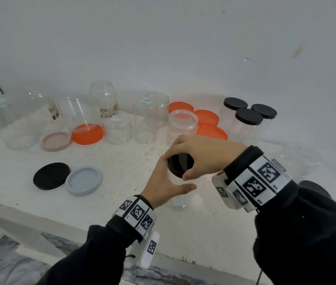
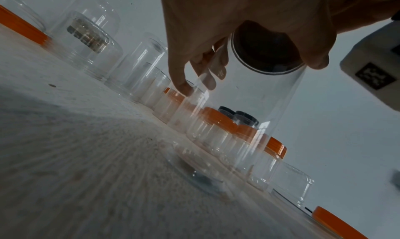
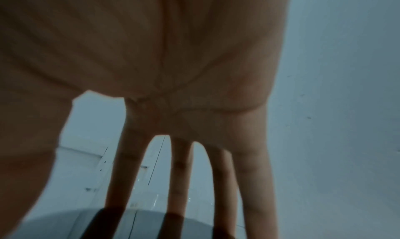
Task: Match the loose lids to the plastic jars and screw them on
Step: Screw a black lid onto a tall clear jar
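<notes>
- right hand (image 1: 202,155) grips black lid (image 1: 180,164) from above, fingers and thumb curled round its rim
- lid sits on mouth of clear jar (image 2: 249,116), directly under the right palm
- left hand (image 1: 164,187) wraps the jar's side below the lid, thumb across the front
- jar stands upright at the front of the white table (image 1: 121,171)
- well left: loose black lid (image 1: 50,175) touching grey lid (image 1: 83,181)
- behind: three black-capped jars (image 1: 249,118), orange lids (image 1: 206,117), open clear jars (image 1: 144,122)

Clear jar (image 1: 178,199) under the hands nearly invisible in head view, black lid (image 1: 180,164) half covered by right hand (image 1: 202,155), right wrist view blurred with fingertips cut off at 6 o'clock, far jars at 10 o'clock (image 1: 12,120) smeared and indistinct
</notes>
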{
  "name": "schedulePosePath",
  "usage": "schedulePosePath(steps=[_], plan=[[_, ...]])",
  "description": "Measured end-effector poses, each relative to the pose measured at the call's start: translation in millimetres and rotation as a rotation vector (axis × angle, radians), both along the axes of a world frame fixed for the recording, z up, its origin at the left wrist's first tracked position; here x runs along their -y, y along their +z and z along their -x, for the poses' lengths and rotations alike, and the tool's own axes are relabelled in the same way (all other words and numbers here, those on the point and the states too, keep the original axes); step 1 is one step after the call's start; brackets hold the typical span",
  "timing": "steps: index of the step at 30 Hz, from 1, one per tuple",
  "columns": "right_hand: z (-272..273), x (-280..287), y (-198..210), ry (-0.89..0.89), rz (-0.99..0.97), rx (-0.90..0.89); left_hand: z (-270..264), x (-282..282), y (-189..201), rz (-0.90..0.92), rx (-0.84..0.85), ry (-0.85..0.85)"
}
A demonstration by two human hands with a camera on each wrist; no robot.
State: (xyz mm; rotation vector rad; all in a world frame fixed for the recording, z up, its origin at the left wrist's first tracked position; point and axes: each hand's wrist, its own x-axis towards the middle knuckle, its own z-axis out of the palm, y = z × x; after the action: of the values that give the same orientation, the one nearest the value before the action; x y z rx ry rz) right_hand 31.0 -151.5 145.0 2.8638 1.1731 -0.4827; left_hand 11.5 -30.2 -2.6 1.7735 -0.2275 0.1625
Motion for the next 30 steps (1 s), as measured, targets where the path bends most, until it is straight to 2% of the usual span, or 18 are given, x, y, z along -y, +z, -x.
schedulePosePath(steps=[6,8,12,18,23,30], plan=[[5,-8,-15,-0.079,0.016,0.25,1,1,1,0.035,-0.018,-0.002],[4,-6,-13,-0.074,0.011,0.222,0,0,1,0.042,-0.03,-0.021],[2,1,-11,-0.058,-0.054,0.045,0,-5,4,0.054,-0.049,-0.092],[10,-1,-21,-0.13,-0.094,0.186,5,-4,9,0.072,-0.034,-0.077],[12,-2,-23,-0.163,-0.12,0.198,6,-1,13,0.112,-0.007,-0.086],[20,0,-37,-0.241,-0.146,0.245,2,-6,7,0.077,0.002,-0.165]])
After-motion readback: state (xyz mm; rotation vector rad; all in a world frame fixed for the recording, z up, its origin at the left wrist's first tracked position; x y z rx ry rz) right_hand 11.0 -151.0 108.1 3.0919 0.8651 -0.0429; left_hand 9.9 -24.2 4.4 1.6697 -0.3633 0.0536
